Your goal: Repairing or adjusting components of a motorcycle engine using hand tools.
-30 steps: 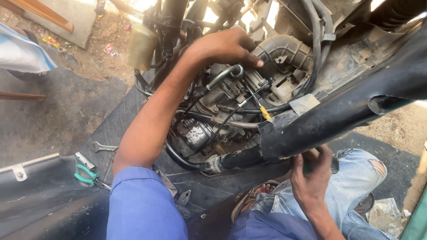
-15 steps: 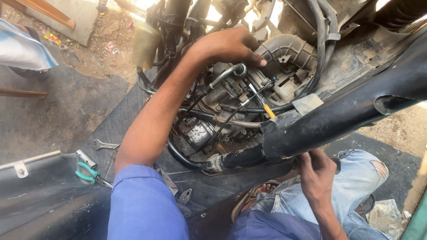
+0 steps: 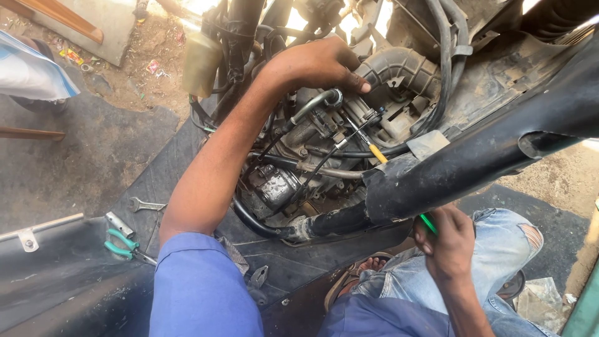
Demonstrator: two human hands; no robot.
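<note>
My left hand (image 3: 318,65) reaches into an exposed scooter engine (image 3: 312,143) and rests on its top, fingers curled by a ribbed grey air hose (image 3: 399,65). My right hand (image 3: 446,240) sits below the black frame tube (image 3: 474,162), closed around the green handle of a screwdriver (image 3: 374,150). The screwdriver's shaft, with a yellow band, runs up under the tube to the carburetor area near my left fingers. Black cables and hoses crowd the engine.
A black rubber mat (image 3: 156,187) lies under the scooter. On it at the left are a spanner (image 3: 145,204), green-handled pliers (image 3: 125,244) and another small tool (image 3: 257,278). A wooden plank (image 3: 59,17) and dirt ground are at upper left. My knees in torn jeans (image 3: 505,249) are at lower right.
My right hand has shifted slightly right and down along the frame tube, still holding the screwdriver. My left hand stays on the engine top.
</note>
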